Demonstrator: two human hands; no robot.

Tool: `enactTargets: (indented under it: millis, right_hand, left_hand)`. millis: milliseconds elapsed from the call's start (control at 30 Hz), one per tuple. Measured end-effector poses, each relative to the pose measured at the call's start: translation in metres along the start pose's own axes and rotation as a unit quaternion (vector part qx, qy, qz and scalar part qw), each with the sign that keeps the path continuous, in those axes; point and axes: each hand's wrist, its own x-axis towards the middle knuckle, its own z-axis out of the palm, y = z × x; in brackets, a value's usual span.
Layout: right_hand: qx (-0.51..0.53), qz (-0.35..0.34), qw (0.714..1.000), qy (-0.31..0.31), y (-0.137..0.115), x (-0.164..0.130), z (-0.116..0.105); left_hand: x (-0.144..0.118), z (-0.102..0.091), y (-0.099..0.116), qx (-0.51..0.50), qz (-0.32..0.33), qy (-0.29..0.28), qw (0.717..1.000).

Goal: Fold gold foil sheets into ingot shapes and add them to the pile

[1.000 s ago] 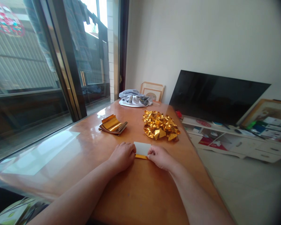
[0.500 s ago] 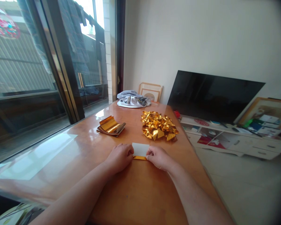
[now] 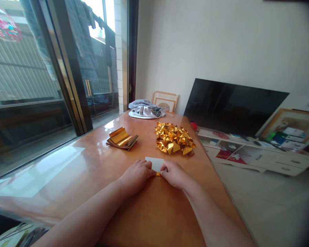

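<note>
A small sheet of gold foil paper [image 3: 154, 164] lies on the table in front of me, its pale side up and its near edge folded over into a narrow gold strip. My left hand [image 3: 140, 173] covers the left part of that fold, thumb and fingers pressed together on it. At the right end, my right hand [image 3: 173, 173] pinches the same fold with curled fingers. Only a short piece of gold shows between the two hands. Beyond them on the right sits a heap of folded gold foil pieces [image 3: 173, 137]. A stack of gold foil sheets [image 3: 122, 138] rests on the left.
The brown table [image 3: 154, 212] runs away from me, with bundled grey and white cloth [image 3: 146, 109] at its far end. Glass sliding doors [image 3: 64, 68] stand along the left. On the right are a large black television [image 3: 234, 106] and a white cabinet [image 3: 267, 159].
My left hand has slid right along the fold, closer to my right hand, and covers more of the gold strip. The right hand keeps its pinch in the same place.
</note>
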Motion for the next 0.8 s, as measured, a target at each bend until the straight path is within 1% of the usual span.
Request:
enactTargets:
  millis: [200,533,700,800]
  right_hand:
    - [-0.014,0.005,1.0,0.007,-0.001,-0.002,0.0]
    - [-0.044,0.02,0.999,0.021,-0.004,-0.002,0.001]
    - [-0.065,0.03,0.997,0.017,-0.007,-0.004,-0.001]
    - [-0.086,0.044,0.995,0.02,-0.007,-0.005,-0.007]
  left_hand:
    - [-0.005,-0.003,0.007,0.026,0.002,-0.007,1.0]
    - [-0.011,-0.007,0.021,0.052,-0.011,0.01,0.999]
    - [-0.011,-0.008,0.023,0.058,-0.02,0.004,0.998]
    - [-0.011,-0.008,0.022,0.057,-0.02,0.004,0.998]
